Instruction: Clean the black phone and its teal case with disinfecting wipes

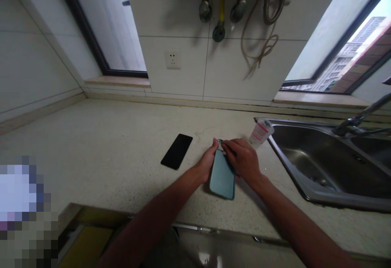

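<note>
Both forearms reach in from the bottom edge and converge over the counter (122,137), the left slanting up to the right, the right slanting up to the left. The left hand (207,163) grasps the pale blue-green phone case (222,178) along its left side, thumb up near the top end. The right hand (244,157) is bent over the case's upper right part, its fingers curled inward and drawn together at the top end, near the left thumb. Whether they pinch the case or something small cannot be told; the fingertips are dim and blurred, and the hand covers that corner. The case slants just above or on the counter, between a black phone (177,151) lying flat and a clear plastic cup (261,132) beside the sink (320,162).
</note>
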